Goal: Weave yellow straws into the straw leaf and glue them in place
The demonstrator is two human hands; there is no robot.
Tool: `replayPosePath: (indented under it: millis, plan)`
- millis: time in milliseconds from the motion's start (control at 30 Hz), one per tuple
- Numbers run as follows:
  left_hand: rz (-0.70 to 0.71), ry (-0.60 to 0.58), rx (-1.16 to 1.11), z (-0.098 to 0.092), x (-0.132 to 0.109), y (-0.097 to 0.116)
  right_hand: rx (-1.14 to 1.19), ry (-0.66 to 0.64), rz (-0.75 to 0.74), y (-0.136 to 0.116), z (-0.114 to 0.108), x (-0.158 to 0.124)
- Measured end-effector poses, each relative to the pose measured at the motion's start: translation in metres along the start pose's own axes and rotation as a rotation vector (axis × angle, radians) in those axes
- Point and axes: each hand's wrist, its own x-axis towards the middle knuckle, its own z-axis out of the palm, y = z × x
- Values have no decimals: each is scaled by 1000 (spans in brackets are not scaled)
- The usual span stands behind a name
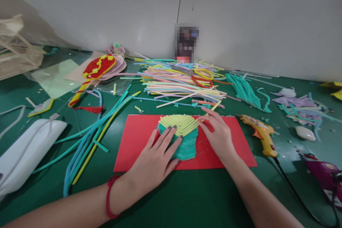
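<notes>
The woven piece [185,133] is laid at the middle of the red sheet [133,142]. It is held down by the left hand [157,156], laid flat with fingers spread and closed on nothing. The right hand [217,133] is set at its far right edge, fingertips drawn together over the near end of 1 yellow strip [215,106]; whether that is pinched or only pressed cannot be told. The strip is probably best seated in line with the yellow rows while the piece is pinned firmly. The long axis is run near to far, the rounded yellow end pointed far, towards the strip pile [181,83].
</notes>
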Motion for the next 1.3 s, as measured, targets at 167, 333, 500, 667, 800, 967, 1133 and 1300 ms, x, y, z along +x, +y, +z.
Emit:
replayPosePath:
  millis: [167, 333, 500, 667, 800, 967, 1133, 1300]
  plan:
    - [2, 4, 4, 1, 0, 0, 78, -132, 33, 2, 2, 2]
    - [1, 7, 5, 2, 0, 0, 110, -224, 91, 2, -2, 4]
    - [-2, 7, 6, 2, 0, 0, 128, -366, 89, -4, -9, 4]
    - [1, 9, 5, 1, 0, 0, 109, -383, 52, -3, -9, 3]
    - [2, 13, 0, 0, 1, 0, 101, -368, 60, -2, -7, 2]
    - [6, -8, -11, 1, 1, -1, 79, -356, 75, -2, -5, 2]
    - [35, -51, -64, 3, 3, -8, 64, -318, 79, 0, -3, 0]
    - [42, -81, -108, 4, 5, -13, 75, -311, 91, 2, -3, -1]
